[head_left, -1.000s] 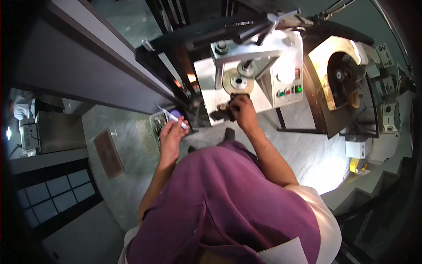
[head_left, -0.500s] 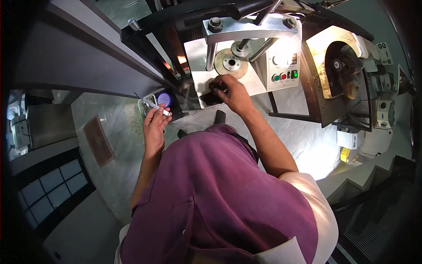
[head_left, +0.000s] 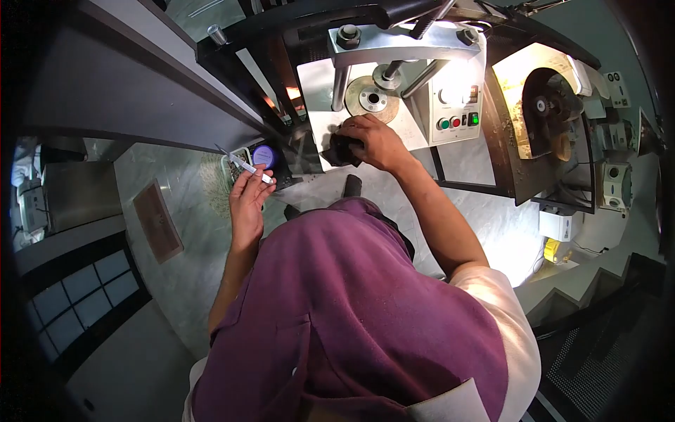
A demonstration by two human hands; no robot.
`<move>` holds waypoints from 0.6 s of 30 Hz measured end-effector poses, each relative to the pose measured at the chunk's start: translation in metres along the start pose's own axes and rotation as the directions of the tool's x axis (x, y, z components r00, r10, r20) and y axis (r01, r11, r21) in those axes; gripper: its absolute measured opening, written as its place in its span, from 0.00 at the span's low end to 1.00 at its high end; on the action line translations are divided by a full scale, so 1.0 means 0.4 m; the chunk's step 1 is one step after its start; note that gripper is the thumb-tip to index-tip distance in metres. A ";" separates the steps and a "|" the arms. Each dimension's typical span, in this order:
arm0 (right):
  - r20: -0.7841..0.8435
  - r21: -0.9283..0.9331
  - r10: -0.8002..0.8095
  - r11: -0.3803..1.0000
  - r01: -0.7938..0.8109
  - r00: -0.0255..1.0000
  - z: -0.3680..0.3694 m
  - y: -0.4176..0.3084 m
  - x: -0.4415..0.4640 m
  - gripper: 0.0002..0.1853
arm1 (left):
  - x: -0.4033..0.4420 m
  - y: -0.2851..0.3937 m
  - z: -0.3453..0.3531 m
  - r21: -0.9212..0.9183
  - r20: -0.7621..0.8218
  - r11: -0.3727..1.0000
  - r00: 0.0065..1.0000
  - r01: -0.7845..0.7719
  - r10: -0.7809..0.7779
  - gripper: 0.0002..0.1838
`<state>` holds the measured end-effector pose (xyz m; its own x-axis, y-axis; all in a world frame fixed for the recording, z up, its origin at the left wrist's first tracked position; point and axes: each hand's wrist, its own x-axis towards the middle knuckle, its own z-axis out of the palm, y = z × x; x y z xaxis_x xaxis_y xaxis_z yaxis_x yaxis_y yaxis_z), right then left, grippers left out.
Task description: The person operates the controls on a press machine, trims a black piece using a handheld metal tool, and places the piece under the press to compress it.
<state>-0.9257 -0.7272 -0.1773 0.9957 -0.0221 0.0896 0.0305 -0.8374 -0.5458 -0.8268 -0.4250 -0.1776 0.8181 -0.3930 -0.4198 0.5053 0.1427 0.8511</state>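
My left hand [head_left: 247, 204] is closed round a slim white tool [head_left: 254, 171] with a thin pointed end aimed up and left; its exact kind is unclear. My right hand [head_left: 376, 143] grips a dark, rounded object [head_left: 344, 148] at the front left corner of a white press machine [head_left: 320, 77]. The fingers partly cover that object, so its kind does not show. Just beyond my right hand, a round metal plate [head_left: 388, 112] with a central hole lies on the press base, under the press ram [head_left: 387, 76].
Green and red buttons sit on the press's control panel [head_left: 457, 112]. Right of it stands a lit machine housing [head_left: 517, 105] with a dark round opening. A purple-lidded tub [head_left: 264, 156] is beyond my left hand. A grey panel [head_left: 155, 84] rises at the left.
My right hand has shifted slightly, its fingers now reaching further over the dark object, which shows more to the left. My left hand holds the white tool almost still.
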 end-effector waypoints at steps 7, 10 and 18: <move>0.129 -0.002 0.028 1.000 -0.028 0.991 -0.012 0.013 0.023 0.27 | -0.011 -0.004 -0.005 -0.005 -0.002 1.000 1.000 -0.012 0.012 0.14; 0.182 -0.035 0.035 0.999 -0.029 0.983 -0.024 0.012 0.024 0.28 | -0.013 -0.010 -0.012 -0.013 -0.019 1.000 1.000 -0.016 0.016 0.14; 0.183 -0.096 -0.039 0.994 0.058 0.982 -0.007 0.036 0.032 0.29 | -0.014 -0.013 -0.010 -0.019 -0.028 1.000 0.999 -0.016 0.016 0.14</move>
<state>-0.9128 -0.7410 -0.1818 0.9929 0.1112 -0.0431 0.0794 -0.8858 -0.4572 -0.8328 -0.4199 -0.1811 0.8334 -0.3649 -0.4151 0.4970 0.1663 0.8517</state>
